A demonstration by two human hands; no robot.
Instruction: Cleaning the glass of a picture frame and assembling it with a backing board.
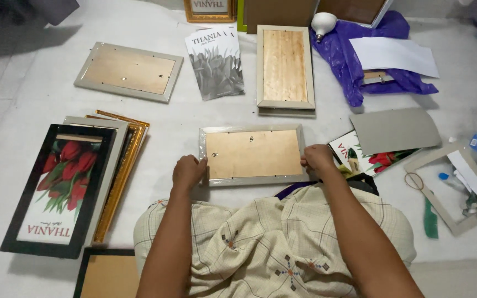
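Observation:
A silver picture frame (252, 128) lies face down on the white floor in front of my knees, its brown backing board showing. My left hand (187, 172) grips its left edge, fingers curled over the rim. My right hand (317, 157) grips its right edge the same way. Both hands hold the frame flat, level with the floor.
A stack of frames (118, 160) topped by a black-framed red tulip print (62, 185) lies at left. Two more face-down frames (130, 70) (285, 66) lie farther off. A purple bag (354, 60), light bulb (323, 23), grey card (394, 129) and mat scraps (459, 187) crowd the right.

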